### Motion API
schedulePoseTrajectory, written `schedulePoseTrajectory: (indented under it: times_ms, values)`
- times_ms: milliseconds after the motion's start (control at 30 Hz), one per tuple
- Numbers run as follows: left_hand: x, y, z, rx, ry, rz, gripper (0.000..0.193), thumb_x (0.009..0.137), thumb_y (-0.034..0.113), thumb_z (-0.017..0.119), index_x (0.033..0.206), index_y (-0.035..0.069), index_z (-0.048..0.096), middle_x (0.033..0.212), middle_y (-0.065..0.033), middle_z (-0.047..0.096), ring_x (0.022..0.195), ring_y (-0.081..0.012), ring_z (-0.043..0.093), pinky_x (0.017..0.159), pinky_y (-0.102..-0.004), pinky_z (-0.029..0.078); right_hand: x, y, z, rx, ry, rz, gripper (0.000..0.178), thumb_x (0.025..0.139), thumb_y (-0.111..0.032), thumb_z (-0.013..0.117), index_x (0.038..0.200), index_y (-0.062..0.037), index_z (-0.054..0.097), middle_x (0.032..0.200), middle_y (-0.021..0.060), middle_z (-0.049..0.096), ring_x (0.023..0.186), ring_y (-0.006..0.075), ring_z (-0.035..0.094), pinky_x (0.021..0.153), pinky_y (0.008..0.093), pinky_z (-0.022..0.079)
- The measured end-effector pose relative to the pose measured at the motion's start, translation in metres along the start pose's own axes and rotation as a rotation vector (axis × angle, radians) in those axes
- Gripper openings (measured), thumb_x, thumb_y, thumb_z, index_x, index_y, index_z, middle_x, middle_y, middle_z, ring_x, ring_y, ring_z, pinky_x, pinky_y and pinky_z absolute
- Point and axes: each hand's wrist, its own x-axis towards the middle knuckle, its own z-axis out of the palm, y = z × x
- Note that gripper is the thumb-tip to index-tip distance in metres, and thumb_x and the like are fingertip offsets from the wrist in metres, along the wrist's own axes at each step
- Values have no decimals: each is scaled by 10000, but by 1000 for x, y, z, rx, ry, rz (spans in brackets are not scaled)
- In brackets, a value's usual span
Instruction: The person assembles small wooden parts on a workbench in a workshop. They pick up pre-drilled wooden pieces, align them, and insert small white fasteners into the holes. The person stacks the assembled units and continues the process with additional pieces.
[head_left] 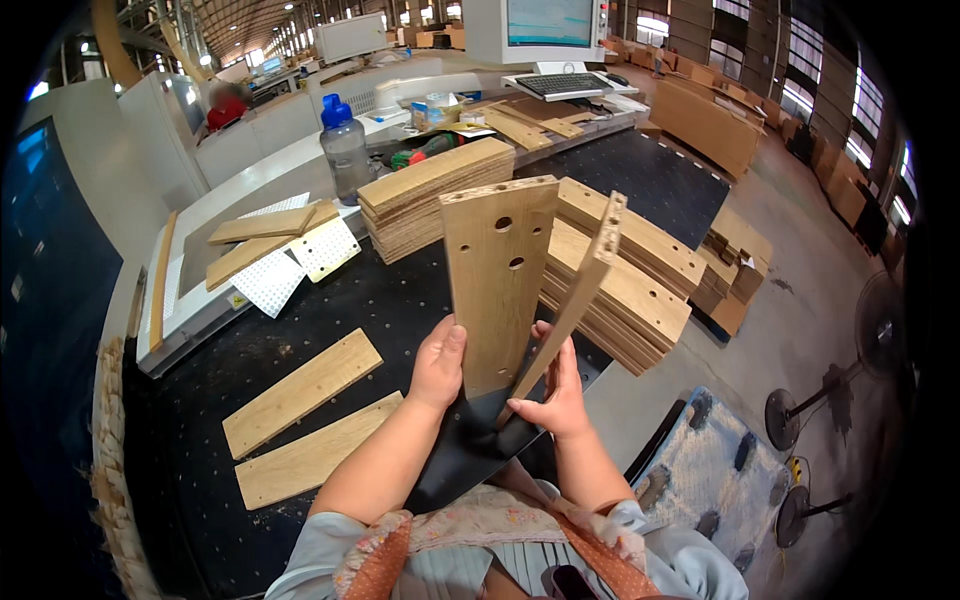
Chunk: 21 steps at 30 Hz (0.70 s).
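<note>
Forearms rise from the lower edge; we see the left hand (440,365) with its grip closed on the lower edge of a drilled wooden board (497,285), held upright so its holed face turns to us (probably for checking); the right hand (556,392) pinches a second board (578,290) at its foot, tilted edge-on and leaning away from the first, the two apart at the top. Both hang above the black perforated counter (390,310). Behind them lie stacked boards (620,275) and another stack (430,195); two loose planks (300,420) lie flat at left; a plastic bottle (345,145) stands farther back.
</note>
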Motion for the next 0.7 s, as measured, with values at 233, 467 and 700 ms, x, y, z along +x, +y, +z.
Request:
schedulePoseTrajectory:
  times_ms: [233,467,700]
  values:
    - [4,-4,-1,-49,32,12,538,979,414,472,1284,-29,483,1261,-107,559,1168,-191,511,1008,-326,374,-9,7,-4,7,20,-1,1217,517,-133,853,1477,-24,112,1486,128,259,1392,277,271,1128,405,215]
    - [8,-6,-1,-101,71,-14,550,980,409,471,1309,-31,456,1301,-115,530,1211,-214,487,1038,-344,350,-10,8,0,15,85,-11,1146,507,-204,874,1446,-54,235,1441,98,326,1368,255,310,1093,405,274]
    - [6,-6,4,-138,84,-25,546,981,404,469,1316,-27,445,1311,-118,521,1221,-219,481,1040,-350,355,-5,6,-2,3,138,-19,1151,536,-216,868,1456,-46,199,1436,106,323,1341,267,340,1083,413,292]
